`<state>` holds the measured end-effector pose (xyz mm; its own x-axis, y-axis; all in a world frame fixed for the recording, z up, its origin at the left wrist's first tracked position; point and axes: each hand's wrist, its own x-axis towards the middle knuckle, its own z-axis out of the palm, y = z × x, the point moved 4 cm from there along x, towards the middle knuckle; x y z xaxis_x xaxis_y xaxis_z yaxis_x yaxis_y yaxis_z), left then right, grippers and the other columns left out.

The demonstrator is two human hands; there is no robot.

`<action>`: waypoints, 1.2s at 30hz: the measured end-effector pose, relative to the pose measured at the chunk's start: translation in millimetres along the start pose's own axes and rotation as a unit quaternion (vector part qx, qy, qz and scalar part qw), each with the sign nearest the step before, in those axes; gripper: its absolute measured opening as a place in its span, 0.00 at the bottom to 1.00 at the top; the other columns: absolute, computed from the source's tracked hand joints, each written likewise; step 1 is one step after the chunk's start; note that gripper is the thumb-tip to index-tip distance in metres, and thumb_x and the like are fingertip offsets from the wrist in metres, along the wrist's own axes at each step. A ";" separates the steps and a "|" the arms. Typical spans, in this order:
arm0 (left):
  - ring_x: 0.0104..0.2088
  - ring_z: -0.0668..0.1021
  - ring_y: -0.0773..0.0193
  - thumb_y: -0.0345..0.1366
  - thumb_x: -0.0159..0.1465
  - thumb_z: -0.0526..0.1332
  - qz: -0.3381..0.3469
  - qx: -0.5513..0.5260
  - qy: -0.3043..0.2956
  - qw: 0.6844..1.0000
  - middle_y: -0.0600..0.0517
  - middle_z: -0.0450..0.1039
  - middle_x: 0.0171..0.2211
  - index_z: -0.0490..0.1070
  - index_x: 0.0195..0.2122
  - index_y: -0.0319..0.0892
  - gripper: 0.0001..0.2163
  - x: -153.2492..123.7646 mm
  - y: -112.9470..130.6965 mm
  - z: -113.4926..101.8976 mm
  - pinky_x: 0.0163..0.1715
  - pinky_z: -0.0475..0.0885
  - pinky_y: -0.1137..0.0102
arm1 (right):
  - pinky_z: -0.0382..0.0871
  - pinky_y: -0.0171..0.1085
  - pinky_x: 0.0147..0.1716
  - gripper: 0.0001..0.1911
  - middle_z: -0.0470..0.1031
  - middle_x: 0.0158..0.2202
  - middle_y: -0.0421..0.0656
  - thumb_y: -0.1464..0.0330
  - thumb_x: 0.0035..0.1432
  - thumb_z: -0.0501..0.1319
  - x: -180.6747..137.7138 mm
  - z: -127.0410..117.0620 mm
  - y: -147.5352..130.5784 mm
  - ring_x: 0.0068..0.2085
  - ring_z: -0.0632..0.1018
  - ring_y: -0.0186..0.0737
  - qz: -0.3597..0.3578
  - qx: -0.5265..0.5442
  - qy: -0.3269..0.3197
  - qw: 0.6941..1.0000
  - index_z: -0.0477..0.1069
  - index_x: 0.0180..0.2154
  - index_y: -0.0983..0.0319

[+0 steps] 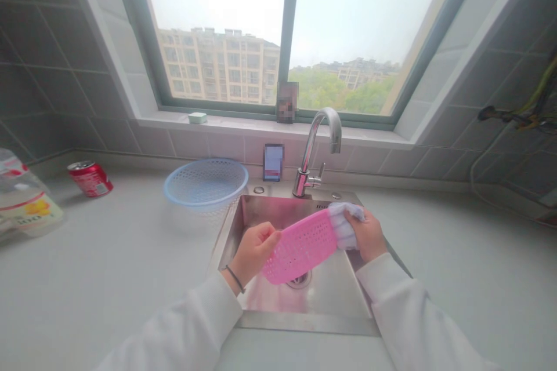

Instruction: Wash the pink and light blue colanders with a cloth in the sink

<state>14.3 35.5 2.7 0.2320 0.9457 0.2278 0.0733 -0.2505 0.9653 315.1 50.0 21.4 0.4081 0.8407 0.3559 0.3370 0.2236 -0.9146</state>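
Note:
Over the steel sink (304,321) a pink perforated plastic basket (304,246) is held tilted. My left hand (256,249) grips its left end, fingers closed on the rim. At the opposite end, my right hand (369,233) is closed around a pale striped cloth (343,225), which lies against the basket's right edge. The cloth covers that edge, so I cannot tell whether the right fingers also grip the basket. Beneath the basket, the sink drain (299,279) is partly hidden.
A chrome faucet (310,151) rises behind the sink. To the left stand a blue perforated basket (206,185), a red can (90,178) and a clear labelled plastic container (26,203). A phone-like screen (273,161) leans at the back wall; a green block (197,118) sits on the sill.

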 end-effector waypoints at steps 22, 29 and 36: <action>0.28 0.69 0.64 0.43 0.64 0.54 -0.004 0.095 -0.052 0.994 0.54 0.67 0.25 0.67 0.29 0.41 0.12 1.6 -10.8 14.0 0.28 0.60 0.71 | 0.74 0.42 0.37 0.19 0.80 0.36 0.44 0.55 0.49 0.69 -25.8 23.9 -24.8 0.36 0.79 0.48 -0.079 -0.005 -0.131 0.988 0.77 0.38 0.60; 0.26 0.67 0.64 0.46 0.63 0.56 -0.019 0.139 -0.022 0.990 0.55 0.66 0.23 0.65 0.26 0.42 0.15 4.5 -10.9 8.4 0.28 0.57 0.70 | 0.74 0.43 0.38 0.20 0.81 0.36 0.46 0.53 0.49 0.68 -20.3 23.5 -12.3 0.37 0.79 0.49 -0.051 -0.016 -0.133 0.990 0.77 0.38 0.61; 0.25 0.66 0.65 0.48 0.64 0.56 -0.005 0.090 -0.001 0.996 0.56 0.63 0.21 0.63 0.25 0.42 0.16 3.8 -6.0 5.5 0.28 0.58 0.71 | 0.73 0.43 0.35 0.20 0.80 0.36 0.50 0.54 0.50 0.68 -5.1 9.3 3.6 0.37 0.79 0.50 0.016 -0.010 -0.040 0.999 0.76 0.39 0.62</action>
<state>20.0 39.5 -3.0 0.2322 0.9477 0.2188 0.2489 -0.2753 0.9286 306.3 51.1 14.4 0.3497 0.8843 0.3092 0.3413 0.1871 -0.9211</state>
